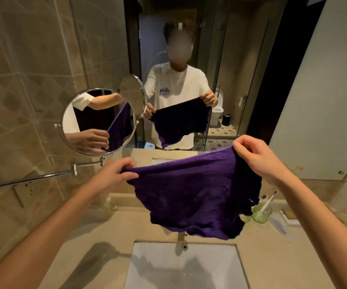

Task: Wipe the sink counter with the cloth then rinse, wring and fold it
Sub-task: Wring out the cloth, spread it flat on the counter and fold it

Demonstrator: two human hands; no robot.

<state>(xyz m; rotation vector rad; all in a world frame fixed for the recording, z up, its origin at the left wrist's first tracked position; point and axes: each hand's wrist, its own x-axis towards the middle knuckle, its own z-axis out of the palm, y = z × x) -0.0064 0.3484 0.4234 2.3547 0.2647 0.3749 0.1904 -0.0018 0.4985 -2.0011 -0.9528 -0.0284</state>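
We pinch the cloth by its top corners — left hand, right hand — spread above the sink. Risk: its hanging hem sweeps the toothbrush glass at the desk's right edge, toppling it.

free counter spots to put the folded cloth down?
Bare counter left of the sink, up to the tiled wall. Right of the sink, a bare strip nearer the front edge. Back right is crowded: green glass with toothbrushes, packets beside it.
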